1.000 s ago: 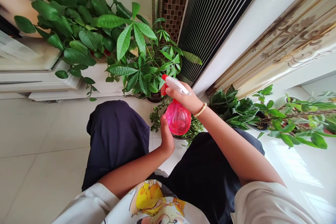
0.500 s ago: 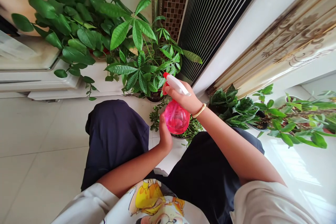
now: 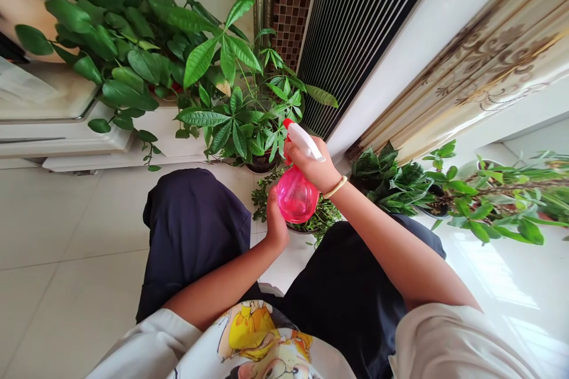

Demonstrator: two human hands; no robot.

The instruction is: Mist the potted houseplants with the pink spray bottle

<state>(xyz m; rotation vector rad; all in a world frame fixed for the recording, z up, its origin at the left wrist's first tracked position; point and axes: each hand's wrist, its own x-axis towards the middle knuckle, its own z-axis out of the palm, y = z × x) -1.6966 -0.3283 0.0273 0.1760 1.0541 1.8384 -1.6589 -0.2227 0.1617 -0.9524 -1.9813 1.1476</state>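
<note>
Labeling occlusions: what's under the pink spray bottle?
Beneath the pink spray bottle, a small leafy plant on white floor. Its pot is mostly hidden by bottle and left hand.

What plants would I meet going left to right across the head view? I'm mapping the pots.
Big-leafed plant → palmate-leaf plant → small plant behind the spray bottle → dark-leaved plant → long-stemmed plant.

Pale tiled floor (image 3: 66,231), striped wall panel (image 3: 355,29), curtain (image 3: 480,65).
</note>
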